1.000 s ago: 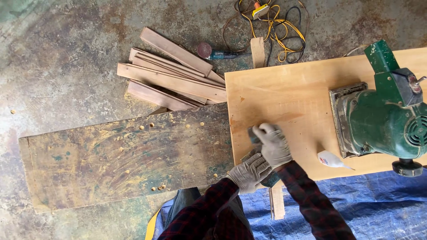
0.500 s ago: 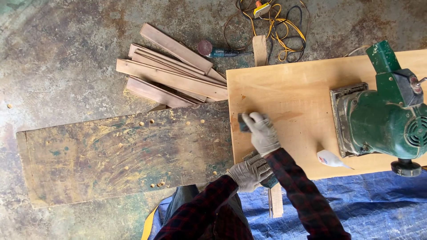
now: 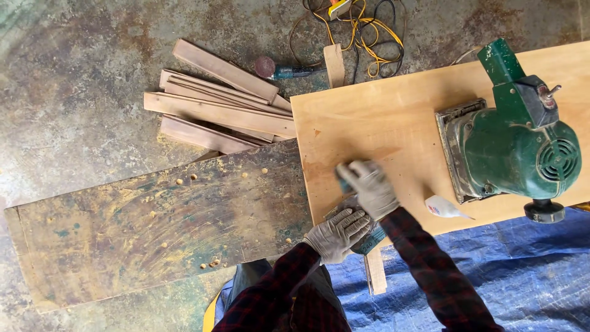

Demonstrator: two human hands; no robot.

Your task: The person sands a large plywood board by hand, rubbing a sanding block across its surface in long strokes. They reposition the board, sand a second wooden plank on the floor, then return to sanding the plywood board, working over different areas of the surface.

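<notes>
plywood top (image 3: 393,117) | on it: green sander (image 3: 516,147), glue btl (image 3: 444,208), both hands

Even, soft daylight lit the overhead scene brightly, with no glare. Shadows were faint and short, lying just under the green machine (image 3: 513,144) and the stacked planks (image 3: 221,107). Focus stayed sharp throughout, apart from slight blur on the gloved right hand (image 3: 372,187).

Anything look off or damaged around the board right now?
Mostly untidy rather than damaged: planks lie in a loose heap on the floor, yellow cable is tangled, and the old board is stained and pocked with holes. The plywood under both hands looks sound.
</notes>
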